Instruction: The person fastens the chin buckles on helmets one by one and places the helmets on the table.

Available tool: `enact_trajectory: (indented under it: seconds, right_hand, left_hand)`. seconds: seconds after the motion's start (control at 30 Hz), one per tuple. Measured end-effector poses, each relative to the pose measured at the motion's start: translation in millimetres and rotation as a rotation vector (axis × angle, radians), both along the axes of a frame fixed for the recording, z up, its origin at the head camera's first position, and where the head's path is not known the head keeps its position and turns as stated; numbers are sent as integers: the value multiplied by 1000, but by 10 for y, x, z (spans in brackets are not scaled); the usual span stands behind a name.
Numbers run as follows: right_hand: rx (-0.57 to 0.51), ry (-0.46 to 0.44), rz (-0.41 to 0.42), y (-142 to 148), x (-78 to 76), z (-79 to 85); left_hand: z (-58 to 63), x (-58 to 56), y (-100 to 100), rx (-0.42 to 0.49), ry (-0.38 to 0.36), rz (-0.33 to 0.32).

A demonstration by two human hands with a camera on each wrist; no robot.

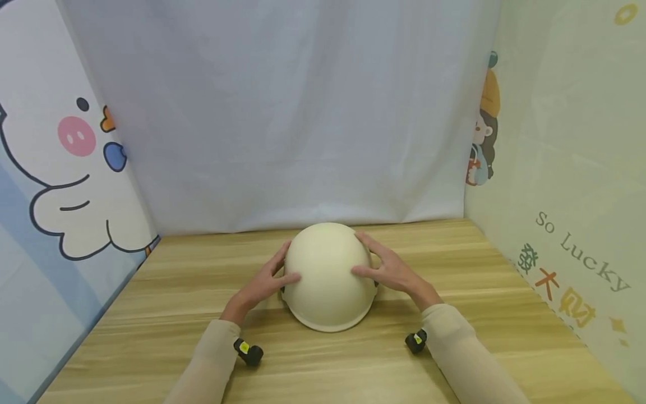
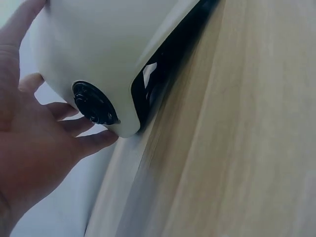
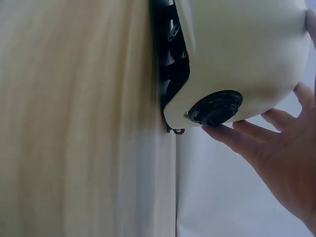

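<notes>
A cream-white helmet [image 1: 328,275] with a smooth round shell sits dome up on the wooden table. My left hand [image 1: 267,280] holds its left side, thumb on the near face and fingers around the flank. On the opposite side my right hand [image 1: 393,272] grips it the same way. The left wrist view shows a round black side fitting [image 2: 94,102] beside the left fingertips. A matching black fitting [image 3: 216,107] lies by the right fingertips in the right wrist view. Dark inner parts show under the rim; most of the inside is hidden.
Light wood-grain table [image 1: 323,370] lies under the helmet. A pale grey curtain [image 1: 282,112] hangs along its back edge. Printed panels stand at both sides, a cartoon one [image 1: 60,168] on the left and a lettered one [image 1: 570,168] on the right. Each wrist carries a small black camera [image 1: 248,352].
</notes>
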State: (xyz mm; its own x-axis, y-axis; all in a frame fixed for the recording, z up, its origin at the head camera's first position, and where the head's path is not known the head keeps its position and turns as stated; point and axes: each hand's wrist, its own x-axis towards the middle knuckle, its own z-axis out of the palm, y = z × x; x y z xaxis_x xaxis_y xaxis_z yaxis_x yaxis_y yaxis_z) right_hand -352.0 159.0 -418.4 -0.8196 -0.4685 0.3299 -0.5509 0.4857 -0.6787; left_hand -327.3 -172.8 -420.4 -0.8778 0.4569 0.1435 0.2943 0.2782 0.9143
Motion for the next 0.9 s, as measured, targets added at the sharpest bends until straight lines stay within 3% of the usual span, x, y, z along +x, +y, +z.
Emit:
enact_trajectory:
  seconds: [0.1, 0.2, 0.33, 0.57, 0.77, 0.9]
  right_hand:
    - [-1, -14, -2, 12, -1, 11]
    - [-10, -22, -6, 17, -8, 29]
    - [-7, -39, -12, 22, -8, 27]
    - [-15, -42, -8, 58, 49, 6]
    - [-29, -51, 16, 60, 62, 25]
    - [-59, -97, 33, 39, 36, 32]
  left_hand:
    - [48, 11, -12, 29, -5, -37]
    - [8, -38, -35, 83, 0, -53]
    - [-137, -115, -64, 114, -29, -15]
    - [-296, -124, -54, 48, -97, 57]
    - [-297, -158, -78, 69, -135, 73]
    - [-249, -166, -143, 99, -144, 45]
